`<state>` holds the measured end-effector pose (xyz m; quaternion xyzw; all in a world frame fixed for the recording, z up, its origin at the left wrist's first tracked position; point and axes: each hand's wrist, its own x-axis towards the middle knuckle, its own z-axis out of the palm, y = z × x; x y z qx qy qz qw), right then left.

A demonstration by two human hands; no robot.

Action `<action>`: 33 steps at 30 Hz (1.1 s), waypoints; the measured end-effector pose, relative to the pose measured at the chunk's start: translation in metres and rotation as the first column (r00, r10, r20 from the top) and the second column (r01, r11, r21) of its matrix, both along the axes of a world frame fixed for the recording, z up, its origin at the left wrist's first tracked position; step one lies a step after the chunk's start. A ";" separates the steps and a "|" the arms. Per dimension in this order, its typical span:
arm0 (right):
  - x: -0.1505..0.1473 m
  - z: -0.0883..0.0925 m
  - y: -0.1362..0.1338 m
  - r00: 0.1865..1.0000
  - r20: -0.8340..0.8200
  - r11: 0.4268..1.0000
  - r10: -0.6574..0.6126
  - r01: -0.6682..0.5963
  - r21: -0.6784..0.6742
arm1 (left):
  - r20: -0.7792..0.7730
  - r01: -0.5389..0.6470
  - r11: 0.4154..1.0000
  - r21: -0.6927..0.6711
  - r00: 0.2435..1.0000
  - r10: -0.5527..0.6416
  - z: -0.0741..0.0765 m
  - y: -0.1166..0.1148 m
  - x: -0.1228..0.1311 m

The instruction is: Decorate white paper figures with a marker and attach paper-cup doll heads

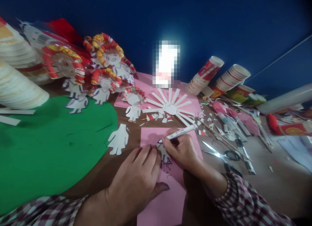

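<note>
My right hand (181, 151) grips a white marker pen (182, 131), its tip at the upper edge of a small white paper doll cutout (163, 152). Beneath that cutout lies a pink sheet (168, 200) with dark pen marks on it. My left hand (138, 177) rests flat over the cutout's left side, fingers stretched forward and thumb apart, hiding part of it. Left of the pink sheet is another plain paper doll cutout (119, 140), overlapping the edge of a green round sheet (80, 144).
Scissors (223, 154) lie right of my right hand, near pens and scraps. White paper strips (170, 107) fan out behind. Decorated paper dolls (102, 91) stand at back left, beside stacked paper cups (19, 84). More cup stacks (231, 80) lean against the blue wall.
</note>
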<state>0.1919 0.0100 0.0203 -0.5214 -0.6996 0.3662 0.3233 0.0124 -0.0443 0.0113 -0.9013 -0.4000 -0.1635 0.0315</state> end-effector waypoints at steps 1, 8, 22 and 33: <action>0.000 0.000 0.000 1.000 -0.001 1.000 0.000 0.000 -0.001 | 0.001 -0.001 1.000 0.002 1.000 0.001 0.000 0.000 0.000; 0.000 -0.001 0.000 1.000 -0.021 1.000 -0.002 0.002 0.004 | -0.003 0.002 1.000 0.011 1.000 -0.002 0.001 -0.001 0.000; 0.000 -0.002 0.000 1.000 -0.008 1.000 0.009 -0.009 0.001 | -0.021 0.007 1.000 0.009 1.000 -0.006 0.003 -0.001 0.000; -0.001 0.003 0.000 0.998 0.038 0.998 0.048 -0.049 0.026 | -0.015 0.020 1.000 0.015 1.000 -0.020 0.003 0.000 0.000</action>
